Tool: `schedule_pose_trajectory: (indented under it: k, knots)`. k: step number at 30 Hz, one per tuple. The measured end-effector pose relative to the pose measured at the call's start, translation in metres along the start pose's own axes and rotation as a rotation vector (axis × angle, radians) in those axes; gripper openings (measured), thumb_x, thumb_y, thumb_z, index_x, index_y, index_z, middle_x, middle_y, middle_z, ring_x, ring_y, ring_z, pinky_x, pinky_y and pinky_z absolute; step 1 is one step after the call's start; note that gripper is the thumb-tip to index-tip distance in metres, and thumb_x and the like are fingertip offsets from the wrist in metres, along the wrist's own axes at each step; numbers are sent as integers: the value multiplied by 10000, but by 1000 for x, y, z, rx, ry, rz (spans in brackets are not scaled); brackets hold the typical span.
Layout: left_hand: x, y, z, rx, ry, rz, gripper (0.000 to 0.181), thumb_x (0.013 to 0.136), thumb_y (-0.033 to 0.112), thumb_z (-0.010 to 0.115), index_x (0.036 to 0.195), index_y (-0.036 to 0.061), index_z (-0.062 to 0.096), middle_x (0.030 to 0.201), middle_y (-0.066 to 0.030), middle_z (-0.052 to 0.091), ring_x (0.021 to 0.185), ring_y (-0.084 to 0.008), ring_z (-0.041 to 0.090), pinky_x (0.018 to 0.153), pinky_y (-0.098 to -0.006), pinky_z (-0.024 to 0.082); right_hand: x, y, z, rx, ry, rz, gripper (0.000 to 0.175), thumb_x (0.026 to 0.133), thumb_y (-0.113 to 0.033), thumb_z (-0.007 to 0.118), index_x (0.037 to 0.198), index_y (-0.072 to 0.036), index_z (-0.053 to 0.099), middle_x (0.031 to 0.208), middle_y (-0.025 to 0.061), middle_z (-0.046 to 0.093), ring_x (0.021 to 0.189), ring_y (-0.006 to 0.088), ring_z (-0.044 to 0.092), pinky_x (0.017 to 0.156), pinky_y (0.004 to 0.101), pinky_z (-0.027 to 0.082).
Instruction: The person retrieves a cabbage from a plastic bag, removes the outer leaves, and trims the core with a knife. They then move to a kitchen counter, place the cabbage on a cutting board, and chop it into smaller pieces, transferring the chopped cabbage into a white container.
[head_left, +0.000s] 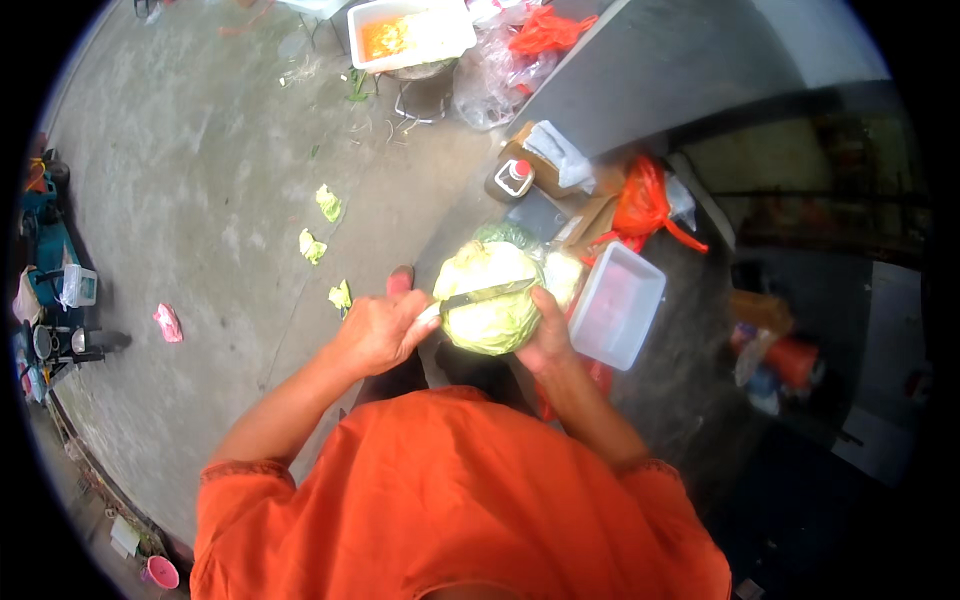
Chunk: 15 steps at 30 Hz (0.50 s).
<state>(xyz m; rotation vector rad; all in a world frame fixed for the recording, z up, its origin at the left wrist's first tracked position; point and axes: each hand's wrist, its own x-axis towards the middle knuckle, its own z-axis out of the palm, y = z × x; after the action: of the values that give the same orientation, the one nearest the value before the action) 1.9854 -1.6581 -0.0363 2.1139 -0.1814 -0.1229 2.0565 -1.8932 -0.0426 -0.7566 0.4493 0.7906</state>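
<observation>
A pale green cabbage (491, 328) is held up in front of me. My left hand (379, 330) grips the light handle of a knife (487, 293), whose blade lies across the upper face of the cabbage; whether the edge has cut in, I cannot tell. On the other side, my right hand (546, 337) supports the cabbage, with the thumb on its side. Behind it a wrapped green vegetable (506, 234) and another pale cabbage (562, 277) partly show.
Right of the cabbage is a translucent plastic tub (619, 306). Beyond stand a dark bottle with a red cap (510, 178), cardboard (589, 225) and a red plastic bag (645, 199). Loose leaves (312, 247) lie on the concrete floor. A white basin (412, 34) with orange contents stands farther off.
</observation>
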Motion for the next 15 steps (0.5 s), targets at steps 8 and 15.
schedule_pose_trajectory:
  k: [8, 15]
  knots:
    - [-6, -29, -20, 147, -68, -10, 192, 854, 211, 601, 861, 67, 475, 684, -147, 566, 583, -372, 556, 511, -442, 446, 11, 17, 28, -28, -5, 42, 705, 762, -322, 683, 1323, -14, 386, 1271, 128, 507, 1164, 249, 501, 991, 387, 424]
    - [0, -42, -18, 152, -51, -206, 190, 871, 229, 573, 879, 68, 473, 656, -180, 570, 603, -402, 560, 521, -485, 441, 27, 37, 35, -207, 91, -243, 741, 756, -245, 678, 1365, -13, 326, 1273, 124, 480, 1186, 247, 464, 1023, 380, 373]
